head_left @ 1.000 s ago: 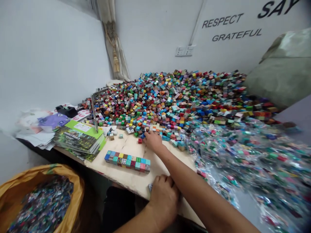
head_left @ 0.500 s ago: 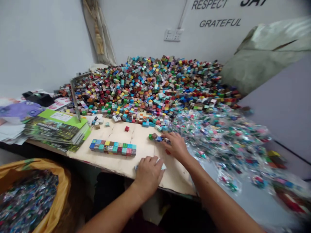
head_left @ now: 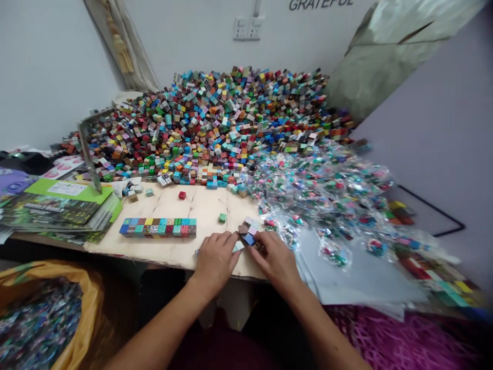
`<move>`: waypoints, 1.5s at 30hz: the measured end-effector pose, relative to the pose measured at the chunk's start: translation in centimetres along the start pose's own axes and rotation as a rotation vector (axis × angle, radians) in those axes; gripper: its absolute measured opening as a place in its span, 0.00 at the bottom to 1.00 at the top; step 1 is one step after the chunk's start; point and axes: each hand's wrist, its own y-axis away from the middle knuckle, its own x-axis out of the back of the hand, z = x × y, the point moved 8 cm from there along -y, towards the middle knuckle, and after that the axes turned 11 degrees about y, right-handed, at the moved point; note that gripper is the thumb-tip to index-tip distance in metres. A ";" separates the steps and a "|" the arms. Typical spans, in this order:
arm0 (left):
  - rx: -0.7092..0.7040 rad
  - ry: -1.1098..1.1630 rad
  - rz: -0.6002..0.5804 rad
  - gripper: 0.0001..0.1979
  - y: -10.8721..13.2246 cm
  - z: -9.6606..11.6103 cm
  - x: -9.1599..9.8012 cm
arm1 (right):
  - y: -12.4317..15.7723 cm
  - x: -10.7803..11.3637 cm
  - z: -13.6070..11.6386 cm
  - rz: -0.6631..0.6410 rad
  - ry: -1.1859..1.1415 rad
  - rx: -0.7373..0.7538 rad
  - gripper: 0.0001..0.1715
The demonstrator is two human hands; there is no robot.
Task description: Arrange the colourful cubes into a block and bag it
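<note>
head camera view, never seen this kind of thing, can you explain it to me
There is no machine: a camera worn on a person's head looks forward and down at their bare hands. On the pale tabletop lie a big heap of colourful cubes, a neat block of cubes and a stack of booklets, with clear packets to the right. The right hand touches a few small cubes; the left hand partly covers a pale piece, so its grip is unclear.
</note>
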 end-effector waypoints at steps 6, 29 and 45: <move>0.018 0.002 -0.018 0.19 0.0 -0.1 0.0 | 0.3 -0.8 -0.7 -0.045 -0.185 0.021 0.23; -0.058 -0.083 0.006 0.17 0.2 0.4 0.1 | -5.3 -0.7 -1.3 -0.234 0.037 0.061 0.16; 0.002 -0.038 -0.063 0.19 -1.3 1.3 -0.5 | -1.7 -0.6 2.6 -0.136 -0.451 -0.166 0.20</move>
